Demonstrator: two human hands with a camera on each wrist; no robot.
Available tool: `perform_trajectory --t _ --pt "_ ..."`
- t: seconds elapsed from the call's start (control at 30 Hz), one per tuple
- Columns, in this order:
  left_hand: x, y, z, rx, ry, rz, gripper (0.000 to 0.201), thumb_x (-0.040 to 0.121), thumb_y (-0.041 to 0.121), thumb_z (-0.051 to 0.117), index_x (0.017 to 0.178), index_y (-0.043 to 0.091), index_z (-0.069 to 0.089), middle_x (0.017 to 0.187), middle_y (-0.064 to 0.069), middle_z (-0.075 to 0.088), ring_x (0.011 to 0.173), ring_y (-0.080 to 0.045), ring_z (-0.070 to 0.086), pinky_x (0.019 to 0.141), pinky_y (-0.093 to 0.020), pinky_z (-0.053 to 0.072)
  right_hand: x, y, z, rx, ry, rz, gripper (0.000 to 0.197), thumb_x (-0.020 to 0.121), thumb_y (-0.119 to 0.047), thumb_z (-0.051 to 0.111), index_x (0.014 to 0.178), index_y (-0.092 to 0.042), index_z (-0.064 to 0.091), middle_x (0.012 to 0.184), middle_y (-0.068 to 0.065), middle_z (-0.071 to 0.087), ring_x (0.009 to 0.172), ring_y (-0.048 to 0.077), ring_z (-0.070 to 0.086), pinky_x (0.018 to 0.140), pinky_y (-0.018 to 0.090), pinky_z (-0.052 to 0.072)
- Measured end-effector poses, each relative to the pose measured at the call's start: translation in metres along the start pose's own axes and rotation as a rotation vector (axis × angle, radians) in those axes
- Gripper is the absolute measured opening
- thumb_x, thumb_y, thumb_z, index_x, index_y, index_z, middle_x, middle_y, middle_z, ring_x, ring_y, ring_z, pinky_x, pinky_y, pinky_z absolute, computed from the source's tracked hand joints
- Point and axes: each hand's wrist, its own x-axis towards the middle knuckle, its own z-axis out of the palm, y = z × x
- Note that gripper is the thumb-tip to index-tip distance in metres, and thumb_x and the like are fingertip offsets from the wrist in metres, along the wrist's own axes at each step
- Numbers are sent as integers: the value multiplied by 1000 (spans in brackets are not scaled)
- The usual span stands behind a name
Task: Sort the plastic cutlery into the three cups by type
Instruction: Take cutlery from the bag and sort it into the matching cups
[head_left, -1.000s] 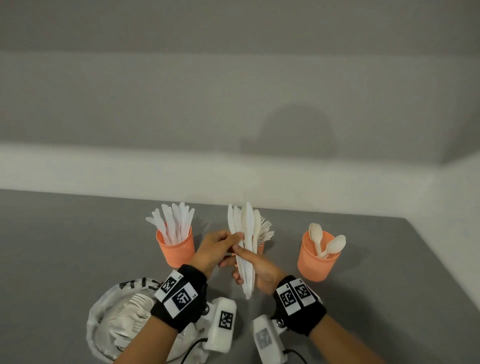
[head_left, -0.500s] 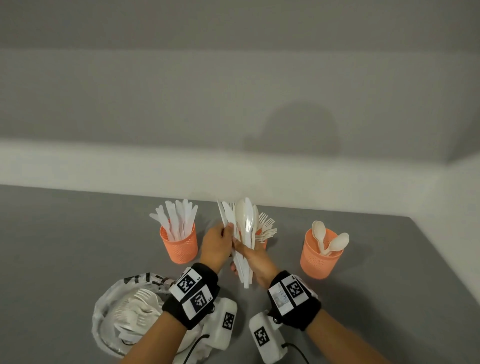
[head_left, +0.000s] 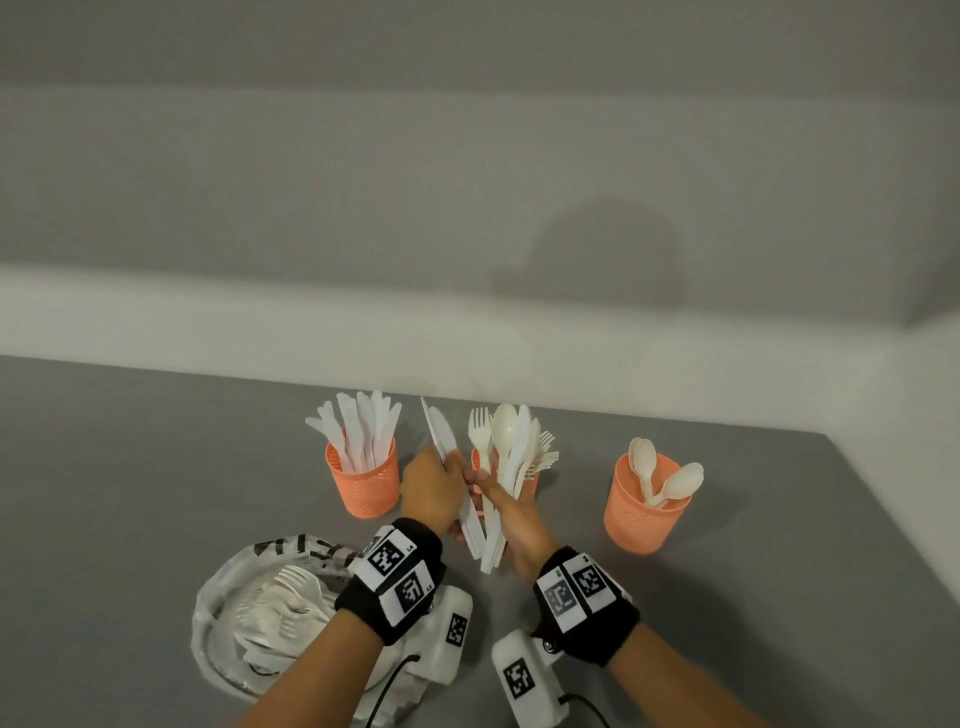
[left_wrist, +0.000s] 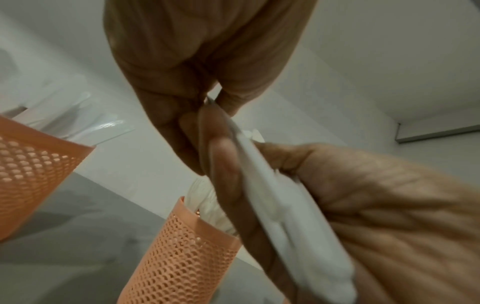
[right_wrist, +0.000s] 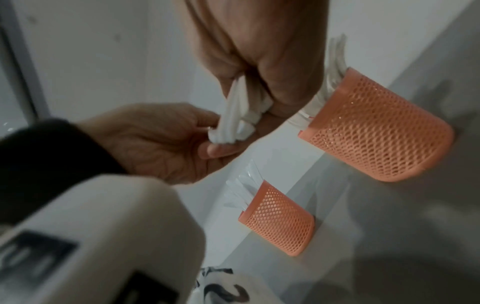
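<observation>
My right hand (head_left: 491, 486) grips a fanned bunch of white plastic cutlery (head_left: 511, 447), a spoon, a fork and knives, upright over the middle of the table. To its left, my left hand (head_left: 451, 467) pinches white knives (head_left: 440, 434) tilted apart from the bunch. The three orange mesh cups stand behind. The left cup (head_left: 363, 486) holds several knives. Forks stick out of the middle cup (head_left: 531, 486), which is mostly hidden by my hands. The right cup (head_left: 644, 512) holds spoons. The right wrist view shows the handle ends (right_wrist: 228, 131) beside my left fingers (right_wrist: 207, 118).
A crumpled white plastic bag (head_left: 228, 618) with more white cutlery lies on the grey table (head_left: 130, 493) at the front left, under my left forearm. A pale wall ledge (head_left: 208, 332) runs behind the cups. The table's right edge slants past the spoon cup.
My left hand has drawn the knives leftward out of the bunch, opening a gap. The bunch in my right hand has fanned out. Both hands sit slightly farther from me.
</observation>
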Motion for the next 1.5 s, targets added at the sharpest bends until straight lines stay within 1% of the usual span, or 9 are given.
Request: perform_trajectory --t 0.1,0.2,0.37,0.5,0.67,0.77,1.13,1.33,1.5 --pt "3 3 -7 -316 92 -52 23 98 16 34 80 13 48 75 -12 63 67 -25 66 67 -34 54 4 -2 -5 -91 -4 23 22 97 -23 46 97 -9 64 77 9 69 60 19 68 53 30 57" --pt "5 13 -20 -537 179 -50 22 100 20 31 87 13 47 57 -4 48 37 -3 48 46 -25 44 8 -5 -11 -173 -1 41 21 98 -25 45 94 -14 63 62 3 64 50 13 63 49 25 53" --pt "-5 29 -26 -428 -48 20 18 89 20 57 74 12 55 43 8 46 30 0 42 39 -15 35 13 -9 -11 -242 -1 45 13 96 -22 48 96 -19 61 52 -2 33 32 5 30 35 16 29" --pt "-13 26 -17 -393 -139 82 11 82 10 66 85 2 60 61 -2 57 40 4 53 43 -7 38 10 -13 -3 -294 -57 56 5 96 -18 47 96 -20 52 56 1 32 32 5 29 35 15 26" --pt "-15 22 -16 -354 -210 17 14 84 10 63 76 4 54 40 9 51 31 3 46 34 -7 31 10 -7 -7 -280 -110 93 31 97 -16 44 127 -15 38 49 -4 39 31 5 32 33 14 28" --pt "-14 18 -17 -386 -245 -54 20 90 15 56 70 12 54 38 8 46 29 -1 38 32 -13 27 5 -12 -6 -203 -151 104 15 98 -24 45 106 -12 47 53 -3 42 31 4 34 31 13 28" --pt "-12 11 -9 -519 -138 -26 23 95 19 48 82 1 55 48 -1 52 32 -3 47 34 -12 33 9 -7 6 -274 4 -65 37 99 -34 38 76 -11 54 54 6 47 29 7 38 30 14 26" --pt "13 -2 -26 -546 23 -162 40 99 28 36 64 12 45 53 -3 46 45 -14 44 45 -22 39 16 0 3 -359 62 -33 22 98 -26 43 106 -10 55 46 -5 54 32 6 51 32 18 42" --pt "52 -10 -62 -674 239 -120 28 96 16 44 69 15 45 50 -4 34 33 -8 38 35 -16 37 30 4 -3 -368 73 -29 23 99 -28 41 107 -12 55 50 -2 32 26 1 27 28 11 21"
